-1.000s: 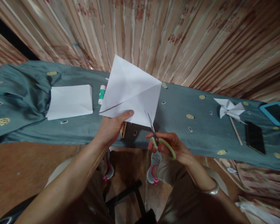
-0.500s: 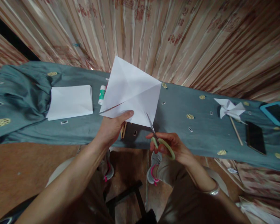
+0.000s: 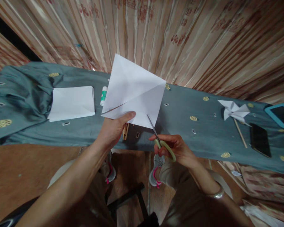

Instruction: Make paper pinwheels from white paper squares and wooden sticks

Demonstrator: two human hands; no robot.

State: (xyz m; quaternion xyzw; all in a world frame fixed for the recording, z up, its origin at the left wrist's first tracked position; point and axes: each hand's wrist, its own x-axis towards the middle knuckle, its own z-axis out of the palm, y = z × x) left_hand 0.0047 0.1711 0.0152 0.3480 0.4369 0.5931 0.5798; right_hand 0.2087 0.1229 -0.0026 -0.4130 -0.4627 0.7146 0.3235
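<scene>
My left hand (image 3: 115, 127) pinches a square sheet of white paper (image 3: 134, 82) by its near edge, thumb on top and the other fingers hidden beneath. Creases run across the sheet, and a slit reads from its left corner toward the middle. In my right hand (image 3: 172, 146) is a pair of scissors (image 3: 164, 148) with pale green handles. Their blades lie at the sheet's near right corner and point toward its centre; one blade shows over the paper.
A stack of white paper (image 3: 72, 104) and a glue stick (image 3: 103, 96) lie to the left on the blue-green cloth (image 3: 180, 104). At right are a paper pinwheel (image 3: 233, 111) on a stick, a black phone (image 3: 259, 140) and a blue-framed tablet (image 3: 282, 114). Wooden sticks (image 3: 125, 131) show below the sheet.
The sheet's far edge has tilted up slightly. The scissors' handles have drawn a little closer together, and the visible blade has shifted slightly on the paper.
</scene>
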